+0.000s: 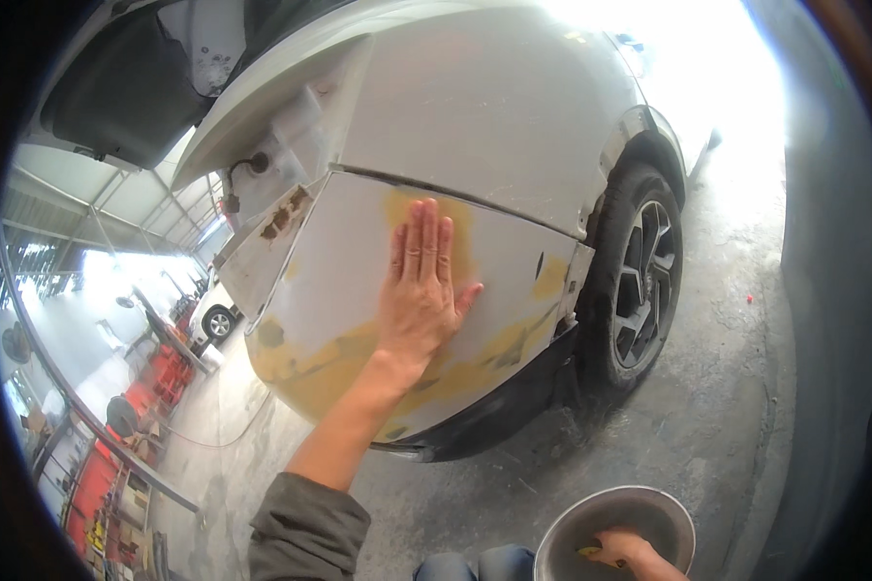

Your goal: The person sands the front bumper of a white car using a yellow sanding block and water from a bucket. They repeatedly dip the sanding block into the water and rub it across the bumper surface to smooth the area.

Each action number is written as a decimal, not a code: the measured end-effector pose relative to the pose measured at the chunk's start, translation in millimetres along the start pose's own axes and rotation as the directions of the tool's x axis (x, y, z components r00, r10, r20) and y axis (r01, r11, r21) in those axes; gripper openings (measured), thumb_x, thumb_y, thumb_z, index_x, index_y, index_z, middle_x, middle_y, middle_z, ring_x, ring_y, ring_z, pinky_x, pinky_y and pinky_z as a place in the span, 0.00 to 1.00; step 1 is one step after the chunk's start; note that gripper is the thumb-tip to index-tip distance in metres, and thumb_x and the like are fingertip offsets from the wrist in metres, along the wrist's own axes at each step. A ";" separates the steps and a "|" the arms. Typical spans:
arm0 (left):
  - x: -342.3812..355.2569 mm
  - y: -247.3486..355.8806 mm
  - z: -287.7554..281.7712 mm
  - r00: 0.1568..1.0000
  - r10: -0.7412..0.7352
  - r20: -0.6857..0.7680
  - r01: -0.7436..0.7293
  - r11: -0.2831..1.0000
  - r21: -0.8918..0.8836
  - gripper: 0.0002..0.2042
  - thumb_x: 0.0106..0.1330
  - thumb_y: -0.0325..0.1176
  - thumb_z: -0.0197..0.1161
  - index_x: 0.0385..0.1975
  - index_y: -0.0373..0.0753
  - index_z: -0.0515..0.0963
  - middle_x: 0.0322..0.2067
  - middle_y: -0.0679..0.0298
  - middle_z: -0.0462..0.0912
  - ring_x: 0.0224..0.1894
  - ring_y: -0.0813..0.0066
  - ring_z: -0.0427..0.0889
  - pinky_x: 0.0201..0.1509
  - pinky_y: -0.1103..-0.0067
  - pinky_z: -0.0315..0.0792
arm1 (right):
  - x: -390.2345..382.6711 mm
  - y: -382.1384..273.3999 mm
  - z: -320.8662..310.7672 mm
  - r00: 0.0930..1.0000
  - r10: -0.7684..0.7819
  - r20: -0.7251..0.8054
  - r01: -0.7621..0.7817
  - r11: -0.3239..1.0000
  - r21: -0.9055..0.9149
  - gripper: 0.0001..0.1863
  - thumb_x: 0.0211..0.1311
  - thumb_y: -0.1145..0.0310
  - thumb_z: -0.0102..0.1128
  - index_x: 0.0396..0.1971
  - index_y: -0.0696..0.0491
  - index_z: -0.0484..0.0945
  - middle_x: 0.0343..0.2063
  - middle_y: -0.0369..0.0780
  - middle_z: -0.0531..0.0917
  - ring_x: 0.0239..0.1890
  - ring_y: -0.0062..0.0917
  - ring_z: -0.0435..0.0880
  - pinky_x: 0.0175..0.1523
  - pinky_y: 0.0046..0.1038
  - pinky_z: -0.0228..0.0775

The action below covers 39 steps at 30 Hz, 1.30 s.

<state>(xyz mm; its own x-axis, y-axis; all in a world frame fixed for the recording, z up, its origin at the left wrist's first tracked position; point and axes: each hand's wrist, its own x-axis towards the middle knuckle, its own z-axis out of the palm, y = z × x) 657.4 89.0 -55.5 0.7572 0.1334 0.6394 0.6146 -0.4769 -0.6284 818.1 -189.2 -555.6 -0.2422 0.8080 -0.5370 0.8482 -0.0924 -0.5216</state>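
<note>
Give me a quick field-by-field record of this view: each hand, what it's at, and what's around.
Left hand: laid flat against the light-grey car-body panel with yellowish patches
Right hand: inside the round silver metal bowl, at a small yellow item; grip unclear
Right of panel: black-tyred wheel with silver spokes
Background left: white car

Grey bumper panel (499,295), yellow-patched, round metallic basin (618,505) below, yellow object (587,551) inside
</note>
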 end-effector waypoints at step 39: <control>-164.3 -135.3 -71.3 0.953 -0.287 0.094 0.300 0.931 -0.207 0.52 0.67 0.63 0.62 0.79 0.33 0.46 0.79 0.46 0.45 0.81 0.45 0.45 0.82 0.53 0.39 | -96.2 -126.6 -274.4 0.314 -0.274 -0.909 0.598 0.801 -0.035 0.36 0.50 0.62 0.79 0.63 0.48 0.80 0.60 0.49 0.81 0.62 0.42 0.81 0.66 0.38 0.74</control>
<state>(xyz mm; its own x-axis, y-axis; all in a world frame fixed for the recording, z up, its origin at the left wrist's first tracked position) 434.0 69.6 -44.0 0.5667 0.3457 0.7479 0.7540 -0.5836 -0.3015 863.3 -95.5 -255.9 0.1204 0.8078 0.5770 0.5506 0.4293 -0.7159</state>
